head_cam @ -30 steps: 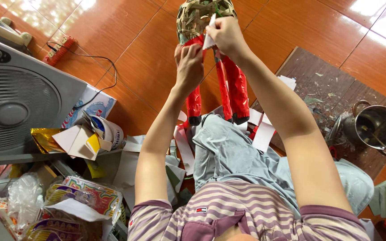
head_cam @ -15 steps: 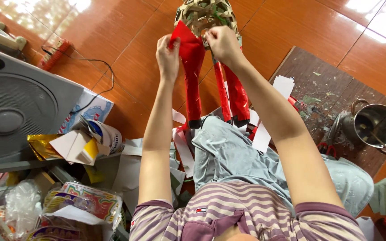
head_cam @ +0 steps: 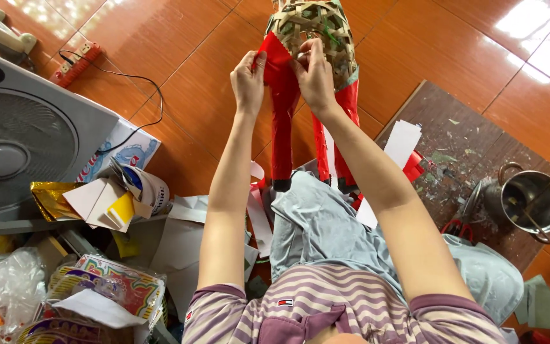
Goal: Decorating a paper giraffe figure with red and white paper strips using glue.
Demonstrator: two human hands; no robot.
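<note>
A woven bamboo frame (head_cam: 316,28) with red paper-covered legs (head_cam: 282,127) stands on my lap, feet resting on my grey trousers. My left hand (head_cam: 248,79) pinches the top edge of the red paper on the left leg where it meets the bare weave. My right hand (head_cam: 316,76) presses the same red paper against the frame, fingers curled on it. Two more red legs (head_cam: 345,121) hang behind my right forearm, partly hidden.
A grey box fan (head_cam: 20,146) stands at left, with a power strip (head_cam: 74,64) and cable behind it. Paper scraps, gold foil (head_cam: 49,197) and printed packets (head_cam: 116,286) pile at lower left. A metal pot (head_cam: 533,200) and red scissors (head_cam: 458,228) lie on a dark mat at right.
My left hand has risen from the lower leg to the top of the red paper, and both hands now meet at the frame's body. The frame sits closer and larger in view.
</note>
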